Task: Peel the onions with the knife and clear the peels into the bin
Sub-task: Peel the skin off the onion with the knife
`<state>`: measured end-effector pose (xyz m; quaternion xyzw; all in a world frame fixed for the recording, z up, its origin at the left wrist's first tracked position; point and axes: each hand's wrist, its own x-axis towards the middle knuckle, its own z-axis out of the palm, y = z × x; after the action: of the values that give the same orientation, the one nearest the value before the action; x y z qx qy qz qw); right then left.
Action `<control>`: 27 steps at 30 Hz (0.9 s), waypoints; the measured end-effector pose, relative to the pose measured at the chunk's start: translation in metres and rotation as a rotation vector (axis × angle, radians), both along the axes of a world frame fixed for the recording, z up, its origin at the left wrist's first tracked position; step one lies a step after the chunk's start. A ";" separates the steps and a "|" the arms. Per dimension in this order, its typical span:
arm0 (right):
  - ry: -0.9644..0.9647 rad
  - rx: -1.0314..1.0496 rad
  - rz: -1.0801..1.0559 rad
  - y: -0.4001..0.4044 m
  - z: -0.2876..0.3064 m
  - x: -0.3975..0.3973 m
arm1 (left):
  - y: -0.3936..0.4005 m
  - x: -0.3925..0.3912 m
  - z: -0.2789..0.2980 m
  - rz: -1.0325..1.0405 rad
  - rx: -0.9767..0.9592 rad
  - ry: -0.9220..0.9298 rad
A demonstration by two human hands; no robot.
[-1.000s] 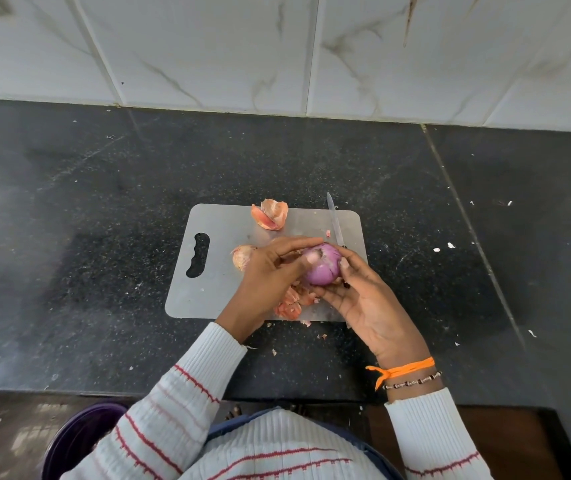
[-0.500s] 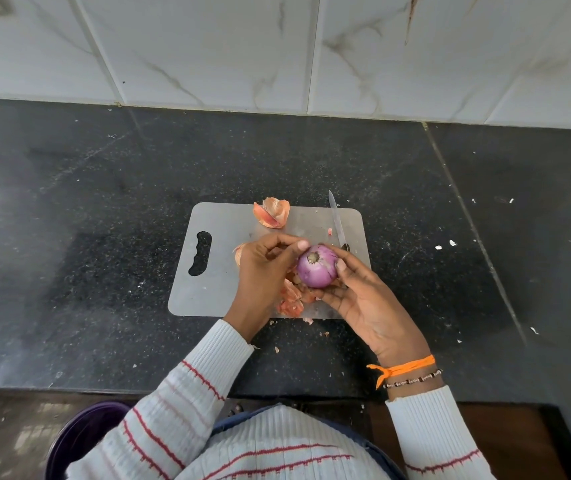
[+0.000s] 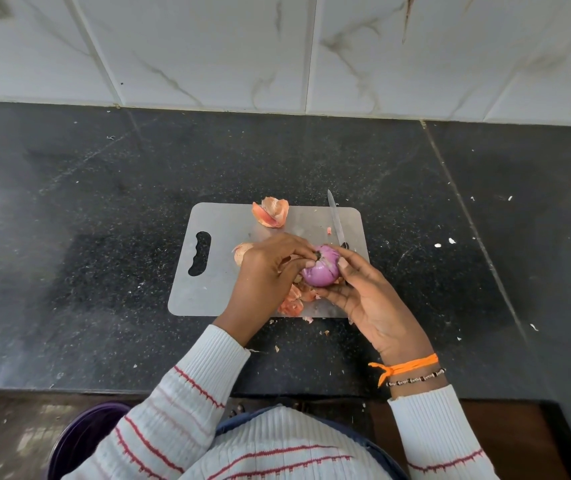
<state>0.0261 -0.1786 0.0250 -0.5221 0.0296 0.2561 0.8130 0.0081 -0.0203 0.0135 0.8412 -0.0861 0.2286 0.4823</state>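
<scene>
Round purple onion (image 3: 320,271) held above the grey plastic cutting board (image 3: 221,268), stem end being picked at by hand.

The right hand (image 3: 372,306) cups the onion with curled fingers while the left hand (image 3: 266,268) pinches at its dark stem tuft. The bulb looks firm, light and smooth, probably slippery where bared, so a cupped hold round its middle suits it. Papery orange peels (image 3: 272,212), thin and brittle, lie curled on the board; they should crumble easily. The steel-bladed knife (image 3: 335,220) lies untouched beside the onion. A dark purple bin (image 3: 83,441) sits below the speckled black stone counter (image 3: 104,237).
</scene>
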 end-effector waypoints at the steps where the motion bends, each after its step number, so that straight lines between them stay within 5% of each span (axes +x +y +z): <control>1: -0.004 -0.007 0.000 0.000 0.000 0.000 | 0.000 0.000 0.000 -0.002 0.015 0.004; 7: 0.033 -0.005 -0.001 0.000 0.000 -0.001 | -0.004 0.004 -0.005 0.012 0.149 0.029; 17: 0.034 0.009 -0.049 -0.001 -0.003 0.008 | -0.007 0.004 -0.006 0.188 0.035 0.107; 23: -0.477 -0.774 -0.087 0.002 -0.009 0.028 | -0.010 0.008 -0.007 0.223 0.200 0.138; 27: -0.789 -1.028 -0.095 0.015 -0.017 0.047 | -0.007 0.009 -0.005 0.282 0.220 0.164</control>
<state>0.0733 -0.1641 0.0084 -0.8976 -0.1294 -0.0378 0.4196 0.0173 -0.0275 0.0083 0.9083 0.0476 0.2137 0.3563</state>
